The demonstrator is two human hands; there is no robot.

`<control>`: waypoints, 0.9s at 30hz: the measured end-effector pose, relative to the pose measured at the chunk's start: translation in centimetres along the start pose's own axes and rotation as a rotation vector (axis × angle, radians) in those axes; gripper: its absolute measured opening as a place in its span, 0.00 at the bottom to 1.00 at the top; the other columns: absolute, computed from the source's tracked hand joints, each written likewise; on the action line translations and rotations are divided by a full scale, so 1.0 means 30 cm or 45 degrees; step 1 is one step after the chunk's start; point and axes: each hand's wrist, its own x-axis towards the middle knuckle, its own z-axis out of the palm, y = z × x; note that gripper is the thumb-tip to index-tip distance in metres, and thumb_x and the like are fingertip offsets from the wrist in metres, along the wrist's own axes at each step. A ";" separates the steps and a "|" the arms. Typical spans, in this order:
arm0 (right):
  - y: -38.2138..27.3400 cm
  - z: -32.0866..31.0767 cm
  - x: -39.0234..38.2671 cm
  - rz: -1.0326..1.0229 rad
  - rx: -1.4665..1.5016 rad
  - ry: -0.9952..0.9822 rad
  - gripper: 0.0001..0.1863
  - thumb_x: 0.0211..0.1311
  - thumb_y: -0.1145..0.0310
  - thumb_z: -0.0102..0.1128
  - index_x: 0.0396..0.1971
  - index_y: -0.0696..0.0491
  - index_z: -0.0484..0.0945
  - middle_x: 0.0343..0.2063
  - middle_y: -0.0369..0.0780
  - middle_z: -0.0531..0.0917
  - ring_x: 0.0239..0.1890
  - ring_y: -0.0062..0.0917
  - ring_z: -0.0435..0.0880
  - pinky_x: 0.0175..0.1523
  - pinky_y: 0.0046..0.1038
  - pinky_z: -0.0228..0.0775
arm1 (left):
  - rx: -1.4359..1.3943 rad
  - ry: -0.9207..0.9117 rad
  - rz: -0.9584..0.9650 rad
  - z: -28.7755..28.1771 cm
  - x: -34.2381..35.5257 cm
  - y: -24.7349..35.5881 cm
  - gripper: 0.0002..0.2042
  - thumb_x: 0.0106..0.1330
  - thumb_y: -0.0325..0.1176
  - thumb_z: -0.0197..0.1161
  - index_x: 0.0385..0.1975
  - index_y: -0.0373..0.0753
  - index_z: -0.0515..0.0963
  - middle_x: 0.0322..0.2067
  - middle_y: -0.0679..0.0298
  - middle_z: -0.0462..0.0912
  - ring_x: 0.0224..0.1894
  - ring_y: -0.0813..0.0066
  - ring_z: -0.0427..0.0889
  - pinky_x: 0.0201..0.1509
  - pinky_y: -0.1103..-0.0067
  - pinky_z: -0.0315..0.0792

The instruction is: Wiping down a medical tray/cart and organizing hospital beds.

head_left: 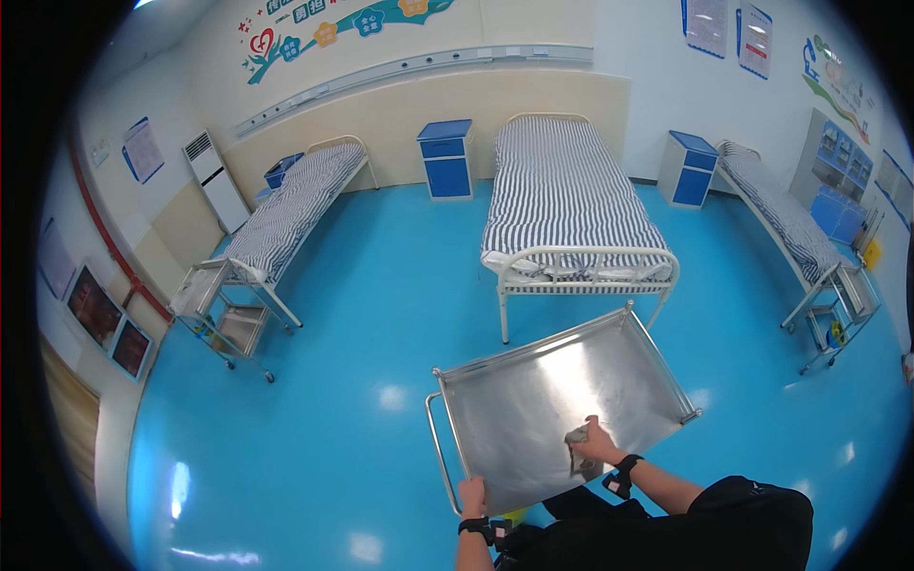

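A stainless steel trolley stands right before me, its shiny top turned at an angle. My left hand is closed on the trolley's near left corner, beside the curved push handle. On the steel top, toward the near right side, my right hand grips a crumpled greyish cloth and presses it to the surface. Both wrists wear black bands with small devices. Part of the trolley below its top is hidden by the top and by my dark clothing.
Past the trolley is a bed with striped bedding. More striped beds stand left and right. Smaller steel carts stand at the left and right. Blue-and-white cabinets line the wall. The floor is glossy blue.
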 end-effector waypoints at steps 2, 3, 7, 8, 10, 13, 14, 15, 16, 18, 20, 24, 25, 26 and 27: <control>-0.045 -0.017 0.071 0.094 0.012 0.080 0.42 0.40 0.57 0.64 0.51 0.57 0.50 0.36 0.54 0.75 0.40 0.46 0.76 0.43 0.37 0.69 | 0.013 -0.021 -0.022 -0.014 0.000 -0.024 0.11 0.49 0.32 0.55 0.22 0.29 0.66 0.14 0.59 0.68 0.12 0.70 0.67 0.12 0.73 0.56; -0.053 -0.028 0.109 0.131 0.037 0.131 0.42 0.40 0.57 0.65 0.51 0.57 0.50 0.36 0.53 0.75 0.40 0.46 0.76 0.43 0.37 0.69 | 0.025 -0.011 -0.034 -0.008 -0.013 -0.023 0.11 0.49 0.32 0.55 0.22 0.29 0.66 0.14 0.59 0.68 0.12 0.70 0.67 0.12 0.73 0.56; -0.045 -0.030 0.306 0.028 0.170 0.386 0.40 0.40 0.61 0.65 0.51 0.56 0.51 0.36 0.53 0.75 0.41 0.46 0.76 0.44 0.37 0.68 | 0.095 0.089 -0.024 -0.003 -0.098 -0.005 0.12 0.49 0.33 0.56 0.22 0.28 0.68 0.13 0.60 0.68 0.12 0.71 0.68 0.11 0.74 0.58; -0.045 -0.030 0.361 0.031 0.176 0.419 0.40 0.40 0.61 0.65 0.50 0.57 0.52 0.36 0.53 0.75 0.41 0.46 0.75 0.44 0.37 0.68 | 0.087 0.060 -0.053 0.001 -0.100 0.001 0.12 0.49 0.34 0.56 0.22 0.28 0.69 0.13 0.60 0.69 0.12 0.71 0.68 0.11 0.75 0.58; -0.071 -0.032 0.457 0.038 0.198 0.466 0.39 0.40 0.62 0.65 0.50 0.58 0.53 0.36 0.54 0.75 0.41 0.46 0.75 0.44 0.37 0.68 | 0.138 0.116 -0.089 0.002 -0.104 -0.017 0.12 0.49 0.34 0.56 0.22 0.27 0.69 0.13 0.60 0.69 0.12 0.70 0.68 0.11 0.75 0.59; -0.117 -0.051 0.599 0.055 0.211 0.521 0.37 0.41 0.63 0.64 0.49 0.59 0.53 0.37 0.54 0.75 0.41 0.47 0.75 0.44 0.38 0.68 | 0.182 0.151 -0.066 -0.004 -0.100 -0.037 0.13 0.49 0.34 0.55 0.22 0.26 0.70 0.13 0.60 0.70 0.11 0.70 0.69 0.12 0.75 0.61; -0.130 -0.053 0.640 0.085 0.229 0.504 0.37 0.41 0.63 0.64 0.49 0.59 0.53 0.37 0.54 0.75 0.41 0.47 0.75 0.44 0.38 0.68 | 0.160 0.140 -0.014 -0.009 -0.101 -0.048 0.13 0.49 0.34 0.55 0.23 0.26 0.70 0.13 0.59 0.71 0.11 0.69 0.70 0.12 0.75 0.62; -0.148 -0.055 0.679 0.085 0.251 0.523 0.37 0.41 0.63 0.64 0.49 0.59 0.53 0.38 0.54 0.74 0.42 0.48 0.74 0.44 0.39 0.68 | 0.190 0.151 -0.029 -0.018 -0.096 -0.064 0.13 0.49 0.34 0.55 0.23 0.26 0.70 0.13 0.59 0.71 0.11 0.69 0.70 0.12 0.75 0.62; -0.165 -0.045 0.711 0.075 0.276 0.543 0.37 0.42 0.63 0.64 0.49 0.59 0.53 0.39 0.54 0.74 0.42 0.49 0.74 0.44 0.40 0.67 | 0.208 0.132 -0.069 -0.032 -0.075 -0.081 0.14 0.49 0.34 0.56 0.23 0.26 0.70 0.13 0.59 0.71 0.11 0.69 0.70 0.13 0.75 0.63; -0.185 -0.036 0.725 0.113 0.283 0.516 0.37 0.42 0.63 0.63 0.49 0.59 0.52 0.40 0.54 0.73 0.42 0.49 0.73 0.44 0.40 0.67 | 0.231 0.131 -0.109 -0.057 -0.022 -0.130 0.14 0.48 0.34 0.57 0.24 0.25 0.71 0.13 0.58 0.71 0.12 0.68 0.71 0.14 0.75 0.65; -0.203 -0.045 0.710 0.121 0.281 0.493 0.37 0.43 0.62 0.63 0.50 0.57 0.52 0.43 0.54 0.72 0.43 0.49 0.72 0.44 0.41 0.66 | 0.216 0.137 -0.097 -0.075 0.004 -0.142 0.14 0.47 0.34 0.57 0.23 0.25 0.70 0.13 0.58 0.71 0.11 0.68 0.71 0.14 0.74 0.64; -0.202 -0.029 0.649 0.065 0.193 0.330 0.37 0.44 0.61 0.61 0.52 0.55 0.51 0.44 0.53 0.71 0.44 0.48 0.72 0.46 0.41 0.66 | 0.188 0.180 -0.018 -0.046 0.005 -0.081 0.14 0.48 0.34 0.57 0.20 0.25 0.69 0.11 0.59 0.70 0.09 0.68 0.68 0.12 0.72 0.62; -0.205 -0.009 0.624 0.041 0.187 0.344 0.37 0.44 0.61 0.61 0.52 0.55 0.51 0.44 0.53 0.71 0.44 0.48 0.72 0.46 0.41 0.66 | 0.168 0.176 0.001 -0.048 0.010 -0.063 0.14 0.48 0.34 0.57 0.20 0.25 0.69 0.11 0.59 0.70 0.09 0.68 0.68 0.12 0.72 0.62; -0.209 0.008 0.596 -0.024 0.089 0.286 0.37 0.44 0.61 0.61 0.52 0.56 0.51 0.45 0.53 0.70 0.44 0.48 0.72 0.46 0.41 0.66 | 0.168 0.134 -0.047 -0.047 0.014 -0.043 0.13 0.48 0.34 0.56 0.19 0.26 0.69 0.10 0.59 0.69 0.09 0.69 0.67 0.12 0.72 0.61; -0.212 0.023 0.563 -0.086 -0.011 0.231 0.38 0.45 0.60 0.60 0.53 0.56 0.51 0.45 0.53 0.70 0.45 0.48 0.71 0.46 0.41 0.66 | 0.170 0.090 -0.095 -0.046 0.015 -0.027 0.13 0.49 0.34 0.56 0.18 0.26 0.68 0.09 0.60 0.68 0.08 0.69 0.66 0.12 0.72 0.61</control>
